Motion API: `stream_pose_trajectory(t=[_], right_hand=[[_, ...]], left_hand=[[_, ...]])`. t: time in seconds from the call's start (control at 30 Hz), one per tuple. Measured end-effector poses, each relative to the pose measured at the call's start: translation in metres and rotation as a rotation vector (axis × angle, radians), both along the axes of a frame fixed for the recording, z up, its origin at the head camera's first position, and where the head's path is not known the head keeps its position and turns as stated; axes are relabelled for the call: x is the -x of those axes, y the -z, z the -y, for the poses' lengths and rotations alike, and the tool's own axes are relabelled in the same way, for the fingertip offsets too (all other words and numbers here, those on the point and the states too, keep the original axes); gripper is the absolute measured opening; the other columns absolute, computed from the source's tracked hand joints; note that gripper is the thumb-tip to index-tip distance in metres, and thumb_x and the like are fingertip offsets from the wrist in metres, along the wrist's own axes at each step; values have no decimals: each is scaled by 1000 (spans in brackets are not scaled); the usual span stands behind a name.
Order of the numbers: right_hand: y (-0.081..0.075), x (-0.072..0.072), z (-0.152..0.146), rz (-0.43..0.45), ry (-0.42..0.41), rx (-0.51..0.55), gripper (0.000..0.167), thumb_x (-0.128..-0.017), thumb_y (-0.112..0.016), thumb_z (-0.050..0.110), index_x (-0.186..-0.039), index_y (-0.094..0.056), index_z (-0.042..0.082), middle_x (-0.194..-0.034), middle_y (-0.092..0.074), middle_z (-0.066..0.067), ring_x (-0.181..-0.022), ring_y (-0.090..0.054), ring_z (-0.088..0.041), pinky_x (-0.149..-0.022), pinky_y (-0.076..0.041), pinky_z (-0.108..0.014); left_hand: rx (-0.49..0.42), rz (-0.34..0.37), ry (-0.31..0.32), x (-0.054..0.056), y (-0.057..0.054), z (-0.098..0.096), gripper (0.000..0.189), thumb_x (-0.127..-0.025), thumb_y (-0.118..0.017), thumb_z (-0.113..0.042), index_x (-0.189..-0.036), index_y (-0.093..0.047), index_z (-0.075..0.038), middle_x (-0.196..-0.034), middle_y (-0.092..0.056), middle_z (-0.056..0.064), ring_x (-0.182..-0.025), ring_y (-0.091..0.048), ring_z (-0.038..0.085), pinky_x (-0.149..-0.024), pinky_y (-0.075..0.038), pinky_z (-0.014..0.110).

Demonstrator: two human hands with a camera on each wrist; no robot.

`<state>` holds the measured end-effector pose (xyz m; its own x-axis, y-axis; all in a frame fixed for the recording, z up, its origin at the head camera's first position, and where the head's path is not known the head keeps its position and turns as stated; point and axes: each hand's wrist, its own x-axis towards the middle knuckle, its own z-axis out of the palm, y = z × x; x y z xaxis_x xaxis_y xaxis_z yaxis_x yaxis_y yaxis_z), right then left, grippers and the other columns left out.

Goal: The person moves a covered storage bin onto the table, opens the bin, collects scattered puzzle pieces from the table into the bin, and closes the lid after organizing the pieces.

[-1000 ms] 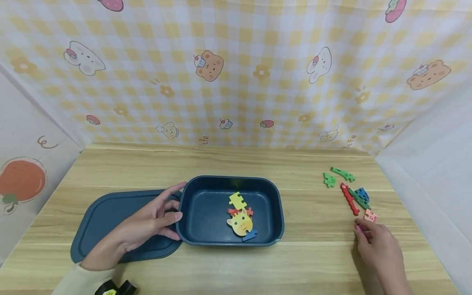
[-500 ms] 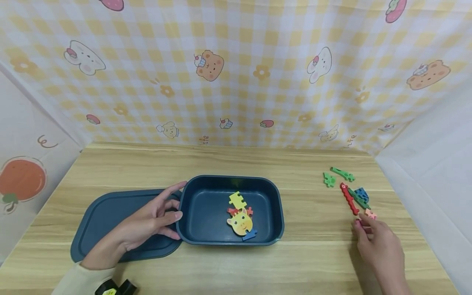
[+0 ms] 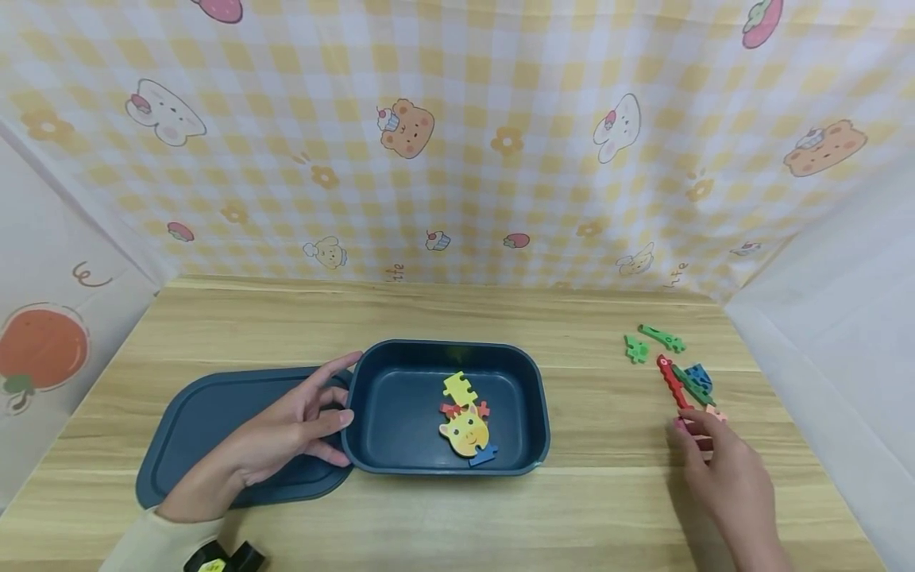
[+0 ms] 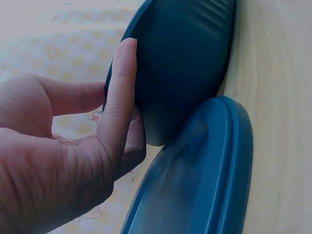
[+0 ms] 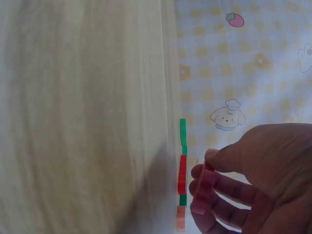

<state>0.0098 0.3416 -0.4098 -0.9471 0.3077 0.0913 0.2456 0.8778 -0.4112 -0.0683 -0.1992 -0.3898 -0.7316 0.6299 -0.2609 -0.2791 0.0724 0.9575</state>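
In the head view, my left hand [image 3: 296, 433] holds the left end of a dark blue rectangular box [image 3: 446, 469], thumb at the rim and fingers along the outer wall. In the box lie a yellow puzzle piece [image 3: 460, 388], a red one [image 3: 483, 409], an animal-head piece [image 3: 465, 433] and a blue one [image 3: 483, 455]. My right hand [image 3: 732, 481] pinches a pink puzzle piece [image 5: 204, 190] between thumb and fingers. Just beyond it are red [image 3: 672, 381], dark green [image 3: 692, 385] and blue [image 3: 700, 376] pieces, with a salmon piece [image 3: 715, 412] partly hidden by the hand.
A matching dark blue lid [image 3: 207, 429] lies flat left of the box, partly under my left forearm. Two light green pieces, a small one [image 3: 635, 349] and a long one [image 3: 662, 338], lie at the far right. A checked cloth [image 3: 457, 191] hangs behind the wooden table [image 3: 593, 508].
My right hand has shifted slightly left and away from me with the pink piece, now overlapping the near end of the red piece. The left hand and box stay put.
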Motion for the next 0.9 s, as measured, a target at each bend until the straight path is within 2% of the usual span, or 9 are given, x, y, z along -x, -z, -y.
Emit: stream_pose_trajectory(t=[0.1,0.2,0.3,0.4,0.5,0.7,0.9], right_hand=[[-1,1,3,2,16,-3,31,-104,-69,19,-131,-68,3,-109,-77,-25,-91,-75,-39,-64,-59,-41],[-3,2,6,-43,29,-19,27,-102,-71,16,-126,-71,5,-106,-78,-23,-90,-75,-38,-59,-54,-31],[-5,4,9,-94,31,-39,22,-98,-74,12,-119,-76,4,-100,-79,-22,-78,-73,-32,-53,-44,-22],[-7,6,10,-115,19,-46,22,-96,-76,11,-116,-78,3,-96,-79,-21,-70,-67,-23,-50,-39,-21],[-7,9,12,-119,-3,-41,25,-94,-78,11,-116,-78,0,-95,-78,-22,-71,-64,-20,-49,-39,-22],[-8,14,16,-171,-51,-30,26,-92,-79,6,-118,-78,0,-100,-79,-24,-81,-75,-34,-54,-49,-18],[-10,21,25,-185,-85,-51,25,-92,-79,6,-117,-80,4,-97,-80,-21,-72,-72,-27,-50,-42,-20]], left_hand=[[-1,-1,0,0,0,0,83,-111,-57,-15,-171,-2,-28,-119,-44,14,-90,-70,19,-86,-67,49],[-4,0,1,0,0,0,83,-111,-57,-15,-171,-2,-28,-119,-44,14,-91,-71,20,-86,-67,49],[-5,0,2,0,0,0,83,-111,-57,-15,-171,-2,-28,-119,-45,14,-90,-71,20,-86,-67,49],[-6,0,4,0,0,0,83,-111,-57,-15,-171,-2,-28,-120,-46,15,-91,-72,21,-85,-67,49],[-6,0,8,1,1,0,83,-111,-57,-15,-171,-1,-28,-121,-47,16,-92,-72,21,-85,-67,49],[-3,2,8,1,1,0,84,-110,-57,-15,-171,-1,-28,-122,-47,16,-93,-71,21,-86,-67,49],[-1,2,11,1,1,1,84,-110,-57,-15,-171,-1,-28,-120,-45,14,-91,-70,20,-86,-67,50]])
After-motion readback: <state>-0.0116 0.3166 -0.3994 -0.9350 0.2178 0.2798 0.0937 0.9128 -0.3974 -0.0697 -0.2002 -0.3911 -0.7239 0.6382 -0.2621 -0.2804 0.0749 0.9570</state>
